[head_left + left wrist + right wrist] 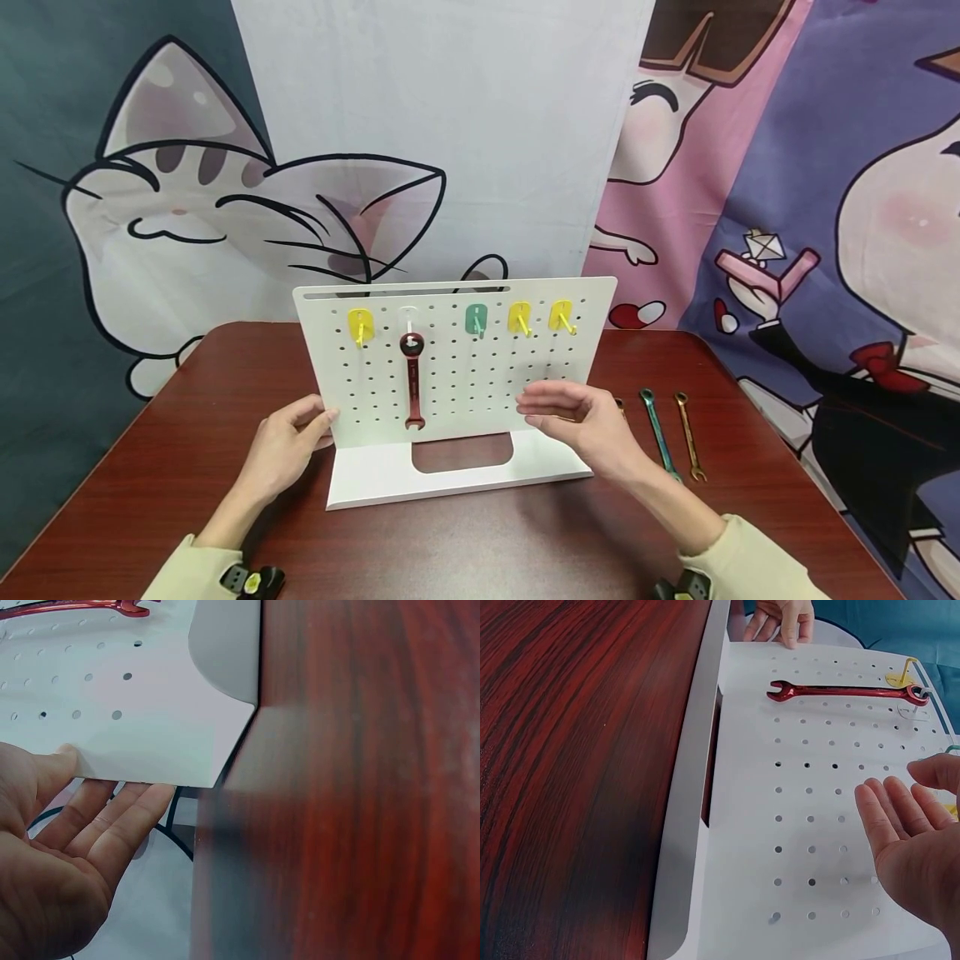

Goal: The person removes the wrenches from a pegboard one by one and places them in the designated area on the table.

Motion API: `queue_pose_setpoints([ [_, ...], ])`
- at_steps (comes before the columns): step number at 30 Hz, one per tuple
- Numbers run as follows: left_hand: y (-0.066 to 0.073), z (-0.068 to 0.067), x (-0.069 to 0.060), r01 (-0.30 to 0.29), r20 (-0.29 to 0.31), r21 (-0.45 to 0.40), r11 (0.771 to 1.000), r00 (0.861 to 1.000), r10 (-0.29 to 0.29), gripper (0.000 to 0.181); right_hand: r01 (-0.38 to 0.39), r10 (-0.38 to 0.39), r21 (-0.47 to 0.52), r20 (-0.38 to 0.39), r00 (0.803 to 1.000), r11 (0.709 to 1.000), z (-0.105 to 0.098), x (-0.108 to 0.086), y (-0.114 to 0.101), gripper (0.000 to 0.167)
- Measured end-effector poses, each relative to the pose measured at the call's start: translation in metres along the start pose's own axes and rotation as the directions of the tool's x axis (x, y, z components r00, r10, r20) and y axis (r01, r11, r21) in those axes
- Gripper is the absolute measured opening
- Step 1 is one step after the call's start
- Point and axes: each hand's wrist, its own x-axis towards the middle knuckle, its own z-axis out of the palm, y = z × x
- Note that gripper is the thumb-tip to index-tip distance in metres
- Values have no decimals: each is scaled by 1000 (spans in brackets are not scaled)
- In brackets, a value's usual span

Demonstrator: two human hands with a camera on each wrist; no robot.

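Fingers, head view: left hand (281, 446) pinched the pegboard (457, 375) by its edge, between 8 and 9 o'clock from board centre; right hand (581, 425) had its fingers loosely extended near 4 o'clock, gripping nothing.
Red wrench (413, 383), head view: hung vertical at 9 o'clock from board centre, ring end up at the clear hook (408, 315), open end down.
Other hooks, head view: yellow hook (361, 325) at 10 o'clock, green hook (476, 320) at 1, inner yellow hook (519, 318) between 1 and 2, outer yellow hook (561, 316) at 2.
Loose wrenches, head view: green wrench (658, 433) and gold wrench (690, 437) lay apart on the table (420, 550), between 3 and 4 o'clock.
Left grip, left wrist view: thumb on board front, other fingers behind the edge, around 8 o'clock of frame.
Wrench end, left wrist view: red open end showed toward 11 o'clock, handle running off frame.
Right palm, right wrist view: near 4 o'clock, thumb spread from fingers, over the board face; couldn't tell if touching.
Wrench ring, right wrist view: sat around the clear hook's peg, toward 2 o'clock.
Far edge, right wrist view: left hand on the board near 1 o'clock.
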Motion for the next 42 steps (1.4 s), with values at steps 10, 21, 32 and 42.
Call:
queue_pose_setpoints([
  [10,0,-1,1,2,5,22,1000,1000,-2,13,13,-13,3,6,1000,1000,3,3,-4,40],
  [21,0,0,2,-9,8,22,1000,1000,9,13,10,-10,24,16,1000,1000,9,7,-6,40],
  [32,-1,0,1,3,6,-1,1000,1000,-3,14,6,-7,43,33,999,999,13,10,-6,40],
  [42,-1,-1,0,11,11,0,1000,1000,-11,15,25,-27,51,31,999,998,18,13,-8,40],
])
